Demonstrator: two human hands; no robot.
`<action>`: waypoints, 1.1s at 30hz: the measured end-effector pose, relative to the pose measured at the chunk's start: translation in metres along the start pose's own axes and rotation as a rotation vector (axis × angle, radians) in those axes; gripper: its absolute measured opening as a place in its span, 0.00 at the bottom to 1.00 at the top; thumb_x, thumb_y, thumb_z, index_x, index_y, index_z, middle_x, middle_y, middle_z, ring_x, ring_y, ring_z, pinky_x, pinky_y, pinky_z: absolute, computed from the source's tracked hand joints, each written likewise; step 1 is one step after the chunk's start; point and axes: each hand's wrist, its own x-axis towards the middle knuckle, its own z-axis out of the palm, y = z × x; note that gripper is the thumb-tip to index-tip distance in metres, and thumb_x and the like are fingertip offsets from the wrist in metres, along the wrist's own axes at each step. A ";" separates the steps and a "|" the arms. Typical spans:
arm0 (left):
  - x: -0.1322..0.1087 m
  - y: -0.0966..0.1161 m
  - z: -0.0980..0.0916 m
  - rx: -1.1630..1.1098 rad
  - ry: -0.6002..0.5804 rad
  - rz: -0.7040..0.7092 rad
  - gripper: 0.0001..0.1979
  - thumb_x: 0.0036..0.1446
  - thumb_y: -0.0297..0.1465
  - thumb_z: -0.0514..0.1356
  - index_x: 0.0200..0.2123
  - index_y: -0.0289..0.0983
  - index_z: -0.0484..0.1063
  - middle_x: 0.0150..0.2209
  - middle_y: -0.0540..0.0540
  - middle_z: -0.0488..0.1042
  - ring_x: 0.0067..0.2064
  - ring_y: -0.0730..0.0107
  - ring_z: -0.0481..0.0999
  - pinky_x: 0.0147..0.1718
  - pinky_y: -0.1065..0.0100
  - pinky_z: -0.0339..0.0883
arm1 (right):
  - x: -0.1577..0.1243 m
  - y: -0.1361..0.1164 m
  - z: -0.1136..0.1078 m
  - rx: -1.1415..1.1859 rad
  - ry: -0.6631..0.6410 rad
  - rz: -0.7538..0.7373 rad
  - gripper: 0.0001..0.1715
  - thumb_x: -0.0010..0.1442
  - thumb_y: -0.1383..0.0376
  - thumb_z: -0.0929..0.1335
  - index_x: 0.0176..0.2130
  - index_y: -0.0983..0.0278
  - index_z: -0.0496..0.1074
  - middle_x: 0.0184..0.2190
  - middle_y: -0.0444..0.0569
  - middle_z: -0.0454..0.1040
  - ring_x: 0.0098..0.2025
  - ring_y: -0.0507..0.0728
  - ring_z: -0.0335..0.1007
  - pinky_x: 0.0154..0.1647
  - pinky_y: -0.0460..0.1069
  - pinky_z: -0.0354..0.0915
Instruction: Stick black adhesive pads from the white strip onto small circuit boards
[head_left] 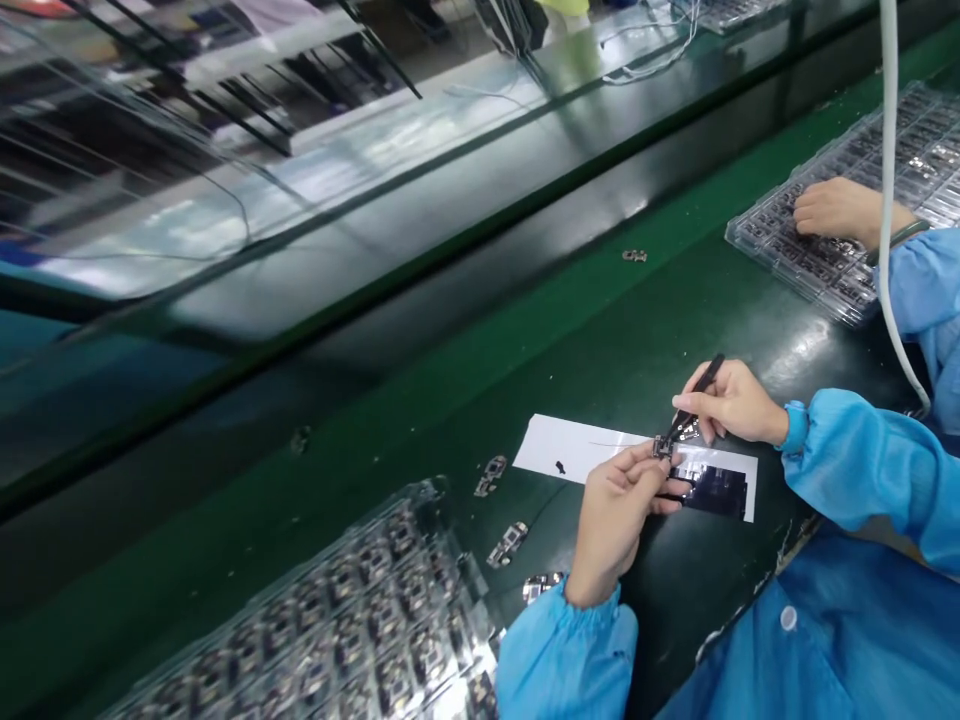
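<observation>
My left hand (619, 510) pinches a small circuit board (663, 447) between thumb and fingers, above a white sheet (555, 445). Black tweezers (705, 378) are gripped in my right hand (731, 400), their tips down at the board. Black film pieces (716, 490) cover the right part of the sheet, partly behind my left fingers. A tiny black piece (560, 467) lies on the sheet's left part. Just left of my left hand, loose circuit boards (508, 544) rest on the green bench; one is partly hidden by my sleeve.
A clear tray (420, 490) full of circuit boards stands at the lower left. Another clear tray (780, 205) lies at the upper right, with a co-worker's hand (844, 210) over it. A white cable (889, 180) hangs at the right. A raised dark ledge (450, 250) runs behind the bench.
</observation>
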 end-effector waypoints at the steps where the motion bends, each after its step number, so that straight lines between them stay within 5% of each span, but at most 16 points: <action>1: 0.000 0.000 0.000 0.006 0.000 -0.001 0.18 0.41 0.31 0.69 0.37 0.31 0.72 0.34 0.40 0.79 0.25 0.71 0.78 0.20 0.74 0.71 | 0.000 0.001 0.000 -0.003 -0.002 0.002 0.21 0.42 0.55 0.75 0.24 0.67 0.66 0.08 0.39 0.66 0.08 0.45 0.57 0.07 0.40 0.51; 23: 0.001 -0.001 0.003 0.065 0.023 0.005 0.18 0.43 0.37 0.68 0.34 0.31 0.72 0.35 0.39 0.79 0.23 0.72 0.77 0.19 0.74 0.69 | -0.001 0.003 0.000 -0.056 -0.029 0.007 0.21 0.43 0.55 0.75 0.26 0.66 0.65 0.09 0.38 0.65 0.09 0.46 0.58 0.09 0.41 0.54; 33: 0.000 -0.005 0.004 0.094 0.086 0.073 0.16 0.43 0.39 0.67 0.31 0.31 0.73 0.32 0.42 0.79 0.19 0.76 0.73 0.16 0.76 0.65 | -0.013 -0.001 0.005 -0.154 0.069 -0.191 0.17 0.46 0.55 0.73 0.26 0.66 0.68 0.13 0.40 0.65 0.14 0.49 0.63 0.14 0.44 0.60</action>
